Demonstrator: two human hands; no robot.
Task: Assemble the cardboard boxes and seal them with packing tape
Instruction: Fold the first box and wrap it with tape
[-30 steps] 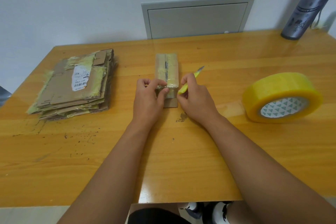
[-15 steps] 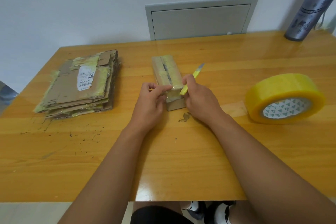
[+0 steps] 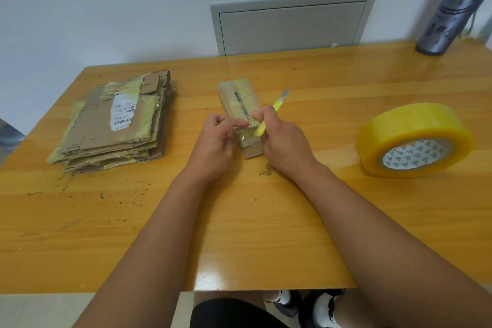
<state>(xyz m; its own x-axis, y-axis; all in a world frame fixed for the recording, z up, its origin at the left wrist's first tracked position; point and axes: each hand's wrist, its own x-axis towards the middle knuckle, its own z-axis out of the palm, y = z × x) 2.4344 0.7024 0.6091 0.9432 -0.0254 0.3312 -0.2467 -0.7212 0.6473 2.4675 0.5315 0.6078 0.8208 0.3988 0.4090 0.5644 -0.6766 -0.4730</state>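
A small assembled cardboard box [image 3: 239, 98], wrapped in yellowish tape, lies in the middle of the wooden table [image 3: 266, 221], turned slightly to the left. My left hand [image 3: 215, 141] presses its fingertips on the tape at the box's near end. My right hand [image 3: 282, 141] grips a yellow utility knife [image 3: 271, 114], blade pointing up and away to the right, while its fingers also touch the box's near edge. A big roll of yellow packing tape [image 3: 415, 138] lies on its side at the right.
A stack of flattened cardboard boxes [image 3: 117, 120] with a white label lies at the left. A grey cylinder [image 3: 452, 5] leans at the back right corner. A grey wall panel [image 3: 290, 21] is behind the table. Dark marks speckle the table's left front.
The box has been turned a little counter-clockwise. Both hands have shifted with it, fingertips now pinching the tape at its near top edge.
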